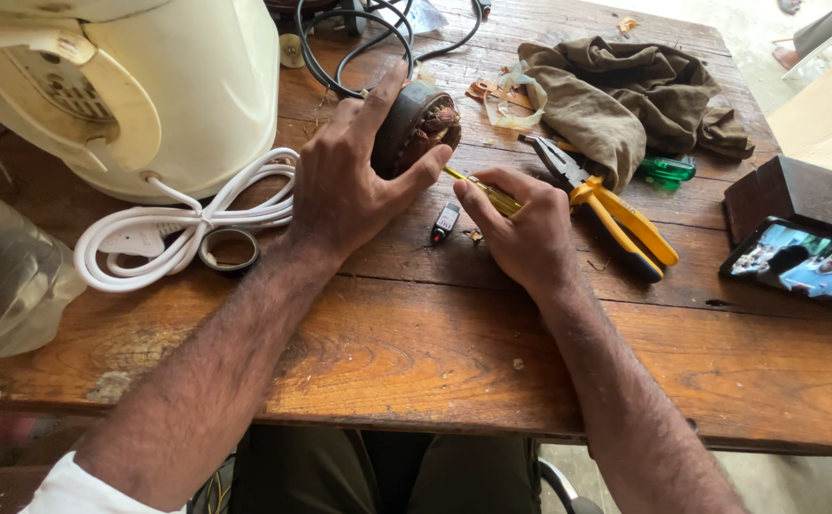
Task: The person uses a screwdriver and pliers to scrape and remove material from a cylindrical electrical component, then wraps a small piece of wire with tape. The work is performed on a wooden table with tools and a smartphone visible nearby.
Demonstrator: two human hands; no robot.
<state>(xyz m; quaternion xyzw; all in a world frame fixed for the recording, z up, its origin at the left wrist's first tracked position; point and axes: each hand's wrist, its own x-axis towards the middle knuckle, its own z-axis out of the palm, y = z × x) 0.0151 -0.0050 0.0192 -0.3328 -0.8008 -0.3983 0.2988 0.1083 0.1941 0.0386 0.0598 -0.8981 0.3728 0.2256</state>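
Nearest, at lower centre of the frame: bare wooden table, two forearms crossing it from the bottom edge.

Right hand, centre: fingers closed on a yellow-handled screwdriver. Its long axis runs up and to the left, tip aimed at the motor stator; the hand sits just to the lower right of that part.

Left hand, centre left: wrapped over a dark motor stator with copper windings showing at its open right-facing end. Thumb below, index finger stretched over the top; firmly clasped. This hand is on the part itself, the other reaches it only through the tool.

Between the hands, on the table: small black tester with a red tip.

Left of the wrist: dark ring, touching a coiled white cord.

Right of centre: yellow-handled pliers, lying diagonally, jaws under the edge of an olive cloth; green screwdriver handle beside the cloth.

Far right: phone with lit screen, leaning against a dark wooden box.

Upper left: cream appliance housing. Top centre: black cable, looped.
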